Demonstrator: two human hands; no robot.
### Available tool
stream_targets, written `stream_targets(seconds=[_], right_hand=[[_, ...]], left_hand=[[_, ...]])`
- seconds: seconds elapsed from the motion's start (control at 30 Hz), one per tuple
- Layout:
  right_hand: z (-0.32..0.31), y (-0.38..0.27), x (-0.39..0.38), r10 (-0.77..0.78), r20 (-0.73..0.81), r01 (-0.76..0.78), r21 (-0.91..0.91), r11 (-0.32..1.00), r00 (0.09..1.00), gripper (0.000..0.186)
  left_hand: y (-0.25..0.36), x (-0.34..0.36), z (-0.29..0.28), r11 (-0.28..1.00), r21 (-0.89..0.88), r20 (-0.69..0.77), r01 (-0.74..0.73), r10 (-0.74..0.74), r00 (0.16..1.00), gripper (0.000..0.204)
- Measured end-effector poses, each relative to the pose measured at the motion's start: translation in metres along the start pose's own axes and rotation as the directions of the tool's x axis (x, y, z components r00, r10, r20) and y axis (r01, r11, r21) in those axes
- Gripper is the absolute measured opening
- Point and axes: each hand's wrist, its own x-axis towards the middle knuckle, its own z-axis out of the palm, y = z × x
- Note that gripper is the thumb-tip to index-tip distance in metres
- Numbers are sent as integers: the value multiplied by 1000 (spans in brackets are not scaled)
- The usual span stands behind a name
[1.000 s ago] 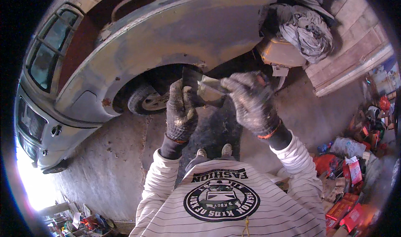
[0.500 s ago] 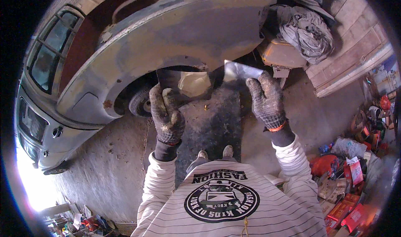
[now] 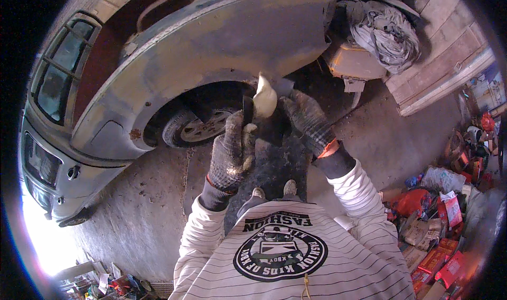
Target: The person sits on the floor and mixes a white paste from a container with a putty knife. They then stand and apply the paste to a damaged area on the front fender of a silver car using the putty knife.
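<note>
My left hand [image 3: 231, 155], in a dirty knitted work glove, grips a dark flat plate [image 3: 247, 109], now seen nearly edge-on. A lump of cream-coloured putty [image 3: 265, 98] sits at the plate, its top drawn to a point. My right hand [image 3: 310, 119], gloved the same way with an orange cuff edge, is closed on a flat grey metal spreader [image 3: 284, 86] right beside the putty. Where spreader and putty meet is partly hidden. Beyond both hands is the patchy, sanded car fender [image 3: 232, 46], above a wheel [image 3: 198, 127] in its arch.
A dark mat [image 3: 264, 168] lies under my feet. Back right, a crumpled grey cover [image 3: 388, 36] rests over an orange-and-grey part [image 3: 356, 62], near wooden boards [image 3: 438, 73]. Boxes and bags [image 3: 428, 221] are heaped at right. Assorted items [image 3: 108, 284] lie lower left.
My hands have come together from either side. The plate has turned from facing up to nearly edge-on, and the spreader has moved left to the putty, which is now heaped taller.
</note>
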Motion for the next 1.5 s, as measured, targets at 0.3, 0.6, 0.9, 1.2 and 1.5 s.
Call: stream_targets(seconds=[0.3, 0.6, 0.9, 1.2, 1.5], right_hand=[[-40, -47, -7, -414, 21, 404, 186, 896, 910, 26], [-52, -54, -18, -542, 42, 510, -404, 759, 840, 28], [-28, -57, -34, -545, 3, 487, -451, 747, 838, 44], [-40, -48, -12, -667, -85, 643, -202, 739, 740, 28], [-62, -30, -10, -601, 113, 592, -390, 706, 791, 22]], left_hand=[[-21, -5, -11, 936, -325, -250, 134, -222, 942, 24], [-22, 14, -2, 950, -308, -362, 43, -159, 918, 27], [1, 19, 9, 978, -198, -332, 67, -131, 934, 28], [0, 14, 3, 966, -244, -270, -81, 13, 963, 19], [-11, 9, -13, 991, -122, -402, -60, 6, 916, 20]])
